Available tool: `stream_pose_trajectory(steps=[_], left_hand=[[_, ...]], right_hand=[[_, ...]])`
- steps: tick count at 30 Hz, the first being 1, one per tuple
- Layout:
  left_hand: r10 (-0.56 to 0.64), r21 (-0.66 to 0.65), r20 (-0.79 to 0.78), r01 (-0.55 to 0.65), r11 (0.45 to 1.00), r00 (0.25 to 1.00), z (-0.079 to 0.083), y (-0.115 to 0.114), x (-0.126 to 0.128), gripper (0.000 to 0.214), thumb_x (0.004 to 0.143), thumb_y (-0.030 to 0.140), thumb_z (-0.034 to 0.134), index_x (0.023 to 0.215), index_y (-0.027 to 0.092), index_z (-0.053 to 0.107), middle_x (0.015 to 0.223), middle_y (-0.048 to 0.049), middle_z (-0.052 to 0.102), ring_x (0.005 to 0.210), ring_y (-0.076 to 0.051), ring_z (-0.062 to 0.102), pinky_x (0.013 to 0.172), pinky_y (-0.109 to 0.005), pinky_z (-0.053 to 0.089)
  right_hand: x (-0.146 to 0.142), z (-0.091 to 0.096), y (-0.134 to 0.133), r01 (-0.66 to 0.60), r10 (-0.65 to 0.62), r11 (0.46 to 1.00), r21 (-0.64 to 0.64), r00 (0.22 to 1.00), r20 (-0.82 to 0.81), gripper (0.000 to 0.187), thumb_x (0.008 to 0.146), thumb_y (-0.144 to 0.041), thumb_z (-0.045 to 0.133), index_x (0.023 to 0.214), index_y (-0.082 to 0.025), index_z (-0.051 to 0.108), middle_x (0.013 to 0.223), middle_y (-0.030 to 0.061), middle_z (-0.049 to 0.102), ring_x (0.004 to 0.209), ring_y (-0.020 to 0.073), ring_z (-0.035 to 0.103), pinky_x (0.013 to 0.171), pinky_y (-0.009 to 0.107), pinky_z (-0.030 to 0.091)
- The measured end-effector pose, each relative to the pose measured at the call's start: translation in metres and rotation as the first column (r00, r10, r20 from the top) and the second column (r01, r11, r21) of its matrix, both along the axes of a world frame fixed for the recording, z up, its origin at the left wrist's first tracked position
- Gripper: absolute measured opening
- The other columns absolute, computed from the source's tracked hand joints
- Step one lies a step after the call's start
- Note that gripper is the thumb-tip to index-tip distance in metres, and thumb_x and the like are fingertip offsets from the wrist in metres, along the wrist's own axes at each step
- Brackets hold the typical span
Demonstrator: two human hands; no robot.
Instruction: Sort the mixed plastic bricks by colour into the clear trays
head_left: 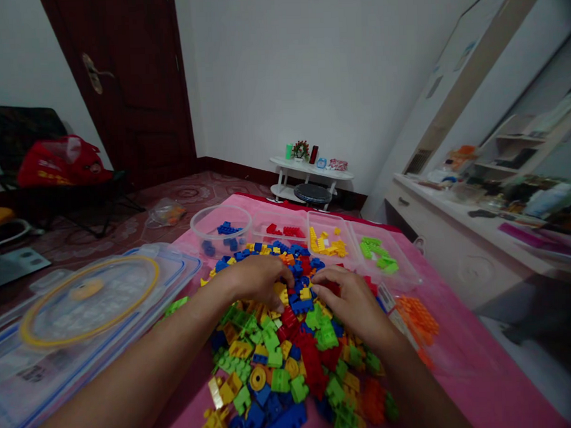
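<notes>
A large heap of toy building bricks (271, 339) in blue, green, yellow, red and orange lies in front of me. My left hand (262, 278) reaches over the upper middle of the heap, its thumb and fingers bent and apart. A yellow brick (282, 293) shows beside its fingertips, without a visible grip on it. Across a small gap, my right hand (347, 293) rests over the heap's right side, fingers curved and thumb apart. Just left of its thumb lies another yellow brick (306, 293). The undersides of both hands are hidden.
Behind the heap stand a round clear tub (195, 226) with blue bricks and boxes holding red bricks (286, 231), yellow bricks (328, 244) and green bricks (379, 254). Orange bricks (416, 320) sit at right. Clear lids (87, 302) lie left on the pink cloth (487, 363).
</notes>
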State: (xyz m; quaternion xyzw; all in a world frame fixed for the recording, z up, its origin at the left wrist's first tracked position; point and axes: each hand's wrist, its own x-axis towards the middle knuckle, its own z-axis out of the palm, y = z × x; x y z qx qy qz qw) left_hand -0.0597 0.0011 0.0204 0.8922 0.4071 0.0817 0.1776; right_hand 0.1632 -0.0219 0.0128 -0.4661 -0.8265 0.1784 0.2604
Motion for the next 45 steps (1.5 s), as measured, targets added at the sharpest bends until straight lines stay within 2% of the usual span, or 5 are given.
stream_pose_trajectory(steps=[7, 20, 28, 36, 45], left_hand=[[0.134, -0.187, 0.21, -0.095, 0.978, 0.968, 0.0, 0.005, 0.003, 0.028, 0.064, 0.037, 0.072, 0.088, 0.021, 0.072, 0.062, 0.0024, 0.062, 0.055, -0.011, 0.051, 0.049, -0.02, 0.033], [0.504, -0.701, 0.568, 0.062, 0.71, 0.651, -0.001, -0.002, 0.036, 0.05, 0.068, 0.048, 0.07, 0.1, 0.015, 0.051, 0.065, 0.0008, 0.061, 0.052, -0.011, 0.06, 0.056, -0.026, 0.05], [0.248, -0.256, 0.215, -0.19, 0.948, 0.945, 0.014, 0.004, -0.005, 0.034, 0.072, 0.04, 0.066, 0.099, 0.018, 0.064, 0.082, -0.0028, 0.068, 0.07, -0.015, 0.061, 0.06, -0.023, 0.042], [0.109, -0.126, -0.228, -0.14, 0.982, 0.968, 0.023, -0.003, -0.019, 0.04, 0.057, 0.035, 0.076, 0.096, 0.026, 0.072, 0.085, -0.0015, 0.071, 0.067, -0.016, 0.06, 0.052, -0.022, 0.035], [0.04, -0.134, -0.235, -0.074, 0.988, 0.971, 0.015, -0.005, -0.003, 0.026, 0.056, 0.016, 0.068, 0.081, 0.021, 0.073, 0.077, -0.0007, 0.071, 0.061, -0.013, 0.056, 0.051, -0.021, 0.034]], right_hand=[[-0.002, 0.003, -0.003, -0.008, 0.008, 1.0, -0.009, 0.997, -0.081, 0.019, 0.082, -0.02, 0.051, 0.081, -0.02, 0.07, 0.084, 0.0028, 0.068, 0.082, 0.0165, 0.062, 0.079, 0.029, 0.046], [-0.016, -0.003, -0.01, 0.002, -0.03, 0.995, -0.1, 0.959, -0.282, 0.049, 0.074, -0.024, 0.064, 0.122, -0.024, 0.055, 0.091, 0.0024, 0.062, 0.058, 0.0094, 0.05, 0.051, 0.022, 0.042], [0.013, 0.01, 0.015, 0.134, -0.163, 0.975, -0.177, 0.974, -0.159, 0.047, 0.07, -0.033, 0.065, 0.115, -0.019, 0.06, 0.073, 0.0003, 0.061, 0.055, 0.0117, 0.053, 0.048, 0.022, 0.039], [0.033, 0.026, 0.073, 0.424, -0.41, 0.886, 0.186, 0.905, -0.114, 0.062, 0.07, -0.037, 0.067, 0.126, -0.017, 0.054, 0.119, 0.0165, 0.06, 0.072, 0.0202, 0.063, 0.07, 0.035, 0.048], [0.001, 0.002, 0.006, -0.116, 0.135, 0.969, -0.22, 0.988, 0.076, 0.032, 0.068, -0.018, 0.067, 0.1, -0.023, 0.069, 0.092, 0.003, 0.065, 0.068, 0.0133, 0.058, 0.064, 0.025, 0.043]])
